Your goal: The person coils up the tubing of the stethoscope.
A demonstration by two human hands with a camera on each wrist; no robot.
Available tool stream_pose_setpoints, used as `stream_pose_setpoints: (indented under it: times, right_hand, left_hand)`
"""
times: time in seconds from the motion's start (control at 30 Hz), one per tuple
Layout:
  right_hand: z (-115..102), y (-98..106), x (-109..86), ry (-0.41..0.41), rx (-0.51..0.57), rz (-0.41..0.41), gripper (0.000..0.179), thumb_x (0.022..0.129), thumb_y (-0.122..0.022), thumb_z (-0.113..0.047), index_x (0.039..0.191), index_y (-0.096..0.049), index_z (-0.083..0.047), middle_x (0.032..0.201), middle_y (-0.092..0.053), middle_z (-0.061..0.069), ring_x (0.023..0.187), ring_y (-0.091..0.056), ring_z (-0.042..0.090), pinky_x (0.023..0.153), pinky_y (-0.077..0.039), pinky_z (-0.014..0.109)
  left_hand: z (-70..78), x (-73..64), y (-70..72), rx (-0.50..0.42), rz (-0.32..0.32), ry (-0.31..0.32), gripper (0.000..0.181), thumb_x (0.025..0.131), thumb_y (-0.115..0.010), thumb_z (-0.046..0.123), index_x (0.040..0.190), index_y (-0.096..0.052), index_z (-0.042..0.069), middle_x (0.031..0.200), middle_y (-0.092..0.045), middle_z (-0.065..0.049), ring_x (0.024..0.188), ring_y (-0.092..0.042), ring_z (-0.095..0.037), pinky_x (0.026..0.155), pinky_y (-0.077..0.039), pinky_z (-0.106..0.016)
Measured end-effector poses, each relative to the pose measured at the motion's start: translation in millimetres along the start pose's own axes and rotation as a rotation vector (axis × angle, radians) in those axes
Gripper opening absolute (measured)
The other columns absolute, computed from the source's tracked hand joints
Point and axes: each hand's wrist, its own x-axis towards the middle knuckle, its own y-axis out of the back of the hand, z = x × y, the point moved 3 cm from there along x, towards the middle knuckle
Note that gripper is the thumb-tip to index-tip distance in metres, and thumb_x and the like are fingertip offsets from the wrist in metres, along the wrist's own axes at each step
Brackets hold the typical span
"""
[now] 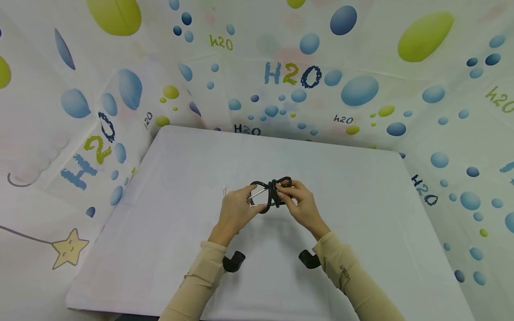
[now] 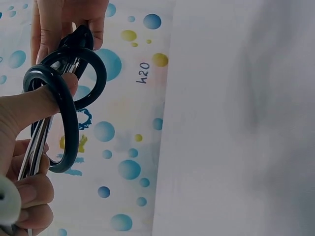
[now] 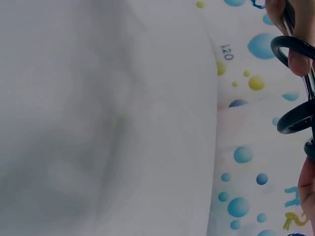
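Note:
A thick black cord [image 1: 274,196] is wound in loops about thin, shiny metal rods [image 2: 35,150], held up over the table. My left hand [image 1: 236,208] grips the rods at the left end, fingers curled round them and thumb inside a cord loop. From the right, my right hand [image 1: 302,204] pinches the bunched cord between thumb and fingers. Larger loops of the cord [image 3: 295,118] stand out between the hands in both wrist views. A small white tip [image 1: 225,191] pokes up behind the left hand; a blurred white knob [image 2: 8,200] shows beside its fingers.
Below the hands lies a white-covered table [image 1: 168,258]. Printed cloth walls [image 1: 249,80] with blue and green drops rise at its back and sides. Black curved pieces [image 1: 234,261] sit at both wrists, by the beige sleeves [image 1: 201,276].

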Motion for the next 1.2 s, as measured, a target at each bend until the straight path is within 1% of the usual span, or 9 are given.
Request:
stream_pose_setpoints:
  times: [0.07, 0.13, 0.33, 0.4, 0.47, 0.6, 0.83, 0.97, 1.2]
  right_hand:
    - [10, -1, -3.1, 0.006, 0.004, 0.047, 0.024, 0.083, -0.061, 0.014, 0.106, -0.063, 0.014, 0.106, -0.057, 0.029, 0.094, -0.057, 0.033, 0.074, -0.048, 0.018]
    - [16, 0, -4.1, -0.083, 0.033, 0.087, 0.027, 0.083, -0.063, 0.009, 0.111, -0.063, 0.011, 0.108, -0.060, 0.027, 0.095, -0.058, 0.028, 0.076, -0.048, 0.020]
    - [26, 6, -1.8, -0.642, 0.308, 0.163, 0.054, 0.082, -0.071, -0.003, 0.130, -0.046, 0.000, 0.111, -0.063, 0.016, 0.089, -0.063, 0.010, 0.085, -0.048, 0.024]
    - [26, 7, 0.0, -0.760, 0.401, 0.159, 0.053, 0.083, -0.069, -0.001, 0.130, -0.046, 0.003, 0.109, -0.063, 0.013, 0.089, -0.064, 0.010, 0.088, -0.048, 0.026]
    - [26, 7, 1.8, -0.817, 0.455, 0.142, 0.049, 0.083, -0.068, 0.002, 0.127, -0.049, 0.009, 0.104, -0.065, 0.009, 0.090, -0.064, 0.010, 0.091, -0.047, 0.028]
    - [27, 6, 2.6, -0.825, 0.469, 0.093, 0.041, 0.082, -0.067, 0.005, 0.120, -0.054, 0.013, 0.096, -0.067, 0.004, 0.090, -0.063, 0.012, 0.092, -0.046, 0.030]
    - [29, 4, -1.0, -0.757, 0.412, 0.031, 0.029, 0.081, -0.069, 0.003, 0.108, -0.060, 0.010, 0.106, -0.062, 0.007, 0.092, -0.062, 0.012, 0.090, -0.047, 0.030]
    - [29, 4, -1.2, -0.735, 0.394, 0.022, 0.021, 0.080, -0.070, 0.003, 0.100, -0.062, 0.008, 0.098, -0.065, 0.004, 0.089, -0.063, 0.013, 0.088, -0.048, 0.031]
    - [27, 3, -0.1, -0.727, 0.306, 0.005, 0.027, 0.082, -0.069, 0.001, 0.106, -0.059, 0.011, 0.096, -0.067, 0.004, 0.089, -0.066, 0.012, 0.091, -0.047, 0.036]
  left_hand:
    - [0.8, 0.0, -0.6, 0.000, 0.002, -0.006, 0.052, 0.066, -0.085, 0.025, 0.106, -0.067, -0.003, 0.057, -0.054, 0.000, 0.048, -0.040, -0.007, 0.045, -0.035, -0.020]
    - [1.6, 0.2, -0.6, 0.002, 0.012, -0.013, 0.051, 0.066, -0.085, 0.025, 0.105, -0.067, -0.003, 0.057, -0.054, 0.000, 0.048, -0.040, -0.007, 0.045, -0.035, -0.020]
    - [1.2, 0.9, 2.0, 0.001, 0.036, -0.038, 0.050, 0.065, -0.086, 0.025, 0.103, -0.068, -0.002, 0.057, -0.055, 0.000, 0.049, -0.041, -0.008, 0.046, -0.037, -0.021]
    - [0.7, 1.2, 2.6, 0.003, 0.040, -0.046, 0.050, 0.065, -0.086, 0.025, 0.103, -0.068, -0.002, 0.057, -0.055, 0.000, 0.049, -0.041, -0.008, 0.046, -0.037, -0.021]
    - [0.3, 1.2, 2.7, 0.006, 0.034, -0.053, 0.051, 0.064, -0.086, 0.025, 0.104, -0.068, -0.002, 0.057, -0.055, 0.000, 0.049, -0.041, -0.008, 0.046, -0.036, -0.021]
    - [-0.1, 0.2, 3.2, 0.008, 0.019, -0.061, 0.052, 0.064, -0.087, 0.026, 0.104, -0.068, -0.002, 0.058, -0.057, -0.001, 0.049, -0.043, -0.008, 0.046, -0.037, -0.021]
    - [-0.6, -2.9, 6.5, 0.014, 0.000, -0.043, 0.052, 0.064, -0.087, 0.025, 0.104, -0.068, -0.002, 0.058, -0.058, -0.001, 0.050, -0.044, -0.008, 0.047, -0.039, -0.022]
    - [-1.2, -4.4, 6.9, 0.014, -0.006, -0.046, 0.051, 0.064, -0.087, 0.025, 0.104, -0.068, -0.001, 0.058, -0.057, 0.000, 0.050, -0.043, -0.007, 0.047, -0.037, -0.021]
    - [-2.3, -2.9, 6.8, 0.011, 0.004, -0.059, 0.050, 0.062, -0.087, 0.023, 0.102, -0.068, -0.002, 0.058, -0.057, 0.000, 0.050, -0.043, -0.008, 0.046, -0.037, -0.021]
